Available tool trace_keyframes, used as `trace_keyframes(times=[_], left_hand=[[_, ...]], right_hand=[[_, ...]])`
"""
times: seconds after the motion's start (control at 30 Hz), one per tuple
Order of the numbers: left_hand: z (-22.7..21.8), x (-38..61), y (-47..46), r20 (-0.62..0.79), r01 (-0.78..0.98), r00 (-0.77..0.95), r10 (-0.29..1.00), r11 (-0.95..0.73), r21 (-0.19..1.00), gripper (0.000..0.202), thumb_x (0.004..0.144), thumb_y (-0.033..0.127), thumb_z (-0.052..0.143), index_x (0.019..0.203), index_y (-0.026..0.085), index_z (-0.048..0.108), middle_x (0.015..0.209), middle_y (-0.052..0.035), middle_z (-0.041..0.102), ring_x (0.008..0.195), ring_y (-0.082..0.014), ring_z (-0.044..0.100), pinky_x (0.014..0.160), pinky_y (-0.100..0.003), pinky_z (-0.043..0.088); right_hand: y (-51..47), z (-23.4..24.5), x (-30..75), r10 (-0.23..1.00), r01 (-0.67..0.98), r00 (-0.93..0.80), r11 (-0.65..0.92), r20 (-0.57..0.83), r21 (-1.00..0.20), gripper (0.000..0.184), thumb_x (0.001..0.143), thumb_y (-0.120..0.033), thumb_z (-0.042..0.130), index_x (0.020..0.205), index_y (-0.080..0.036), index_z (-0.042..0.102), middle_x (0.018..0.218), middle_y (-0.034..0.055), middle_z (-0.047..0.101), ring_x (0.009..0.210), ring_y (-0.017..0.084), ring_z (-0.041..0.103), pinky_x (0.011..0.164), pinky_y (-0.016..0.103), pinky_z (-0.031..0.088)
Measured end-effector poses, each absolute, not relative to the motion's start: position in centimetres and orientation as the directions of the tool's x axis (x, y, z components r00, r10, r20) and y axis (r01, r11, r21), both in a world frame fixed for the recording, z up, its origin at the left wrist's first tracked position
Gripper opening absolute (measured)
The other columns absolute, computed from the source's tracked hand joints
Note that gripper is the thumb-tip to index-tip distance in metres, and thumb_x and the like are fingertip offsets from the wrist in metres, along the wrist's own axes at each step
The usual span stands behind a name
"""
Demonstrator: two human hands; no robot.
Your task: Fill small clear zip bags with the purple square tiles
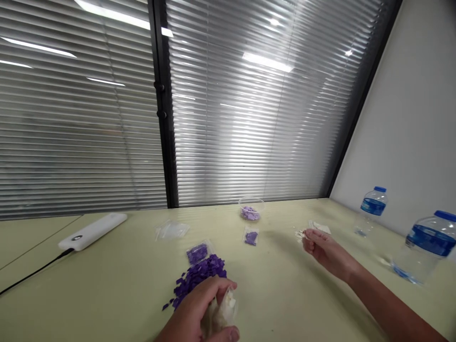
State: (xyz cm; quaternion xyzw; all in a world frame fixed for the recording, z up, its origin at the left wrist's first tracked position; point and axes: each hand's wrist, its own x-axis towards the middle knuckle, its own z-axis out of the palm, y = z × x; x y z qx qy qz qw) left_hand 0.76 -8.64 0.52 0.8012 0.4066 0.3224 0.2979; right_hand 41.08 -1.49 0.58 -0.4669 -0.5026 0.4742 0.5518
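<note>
head view: the left hand clenches a clear bag of pale pieces beside loose purple chips; the half-closed right hand meets pale flakes, hold unclear. squeezing could split the bag, mixing the colours.

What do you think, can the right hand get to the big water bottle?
Probably yes. The right hand is fairly close to the water bottle, and nothing seems to stand between them. It may need to drop the white bits at its fingertips first.
</note>
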Motion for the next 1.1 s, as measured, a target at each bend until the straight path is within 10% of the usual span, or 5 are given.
trace_keyframes(times=[0.33,1.1], left_hand=[[2.1,1.1,-8.6,0.183,0.450,0.528,0.829,-0.456,0.768,0.037,0.077,0.022,0.078,0.113,0.025,0.071,0.103,0.0002,0.071,0.094,-0.0200,0.064,0.085,-0.023,0.051],[0.2,0.8,-7.8,0.330,0.431,0.480,0.813,-0.546,0.719,0.045,0.070,0.033,0.086,0.113,0.029,0.075,0.096,0.0000,0.074,0.081,-0.0210,0.067,0.076,-0.024,0.057]], right_hand=[[-7.2,2.5,23.2,0.910,-0.115,-0.404,-0.147,-0.089,-0.982,0.046,0.076,-0.057,0.089,0.075,-0.015,0.071,0.056,-0.0033,0.056,0.053,0.009,0.043,0.059,0.024,0.033],[-7.3,2.0,23.1,0.911,0.090,-0.411,0.006,-0.032,-0.996,0.027,0.080,-0.035,0.088,0.077,-0.014,0.072,0.069,-0.0029,0.057,0.066,0.010,0.046,0.063,0.025,0.034]])
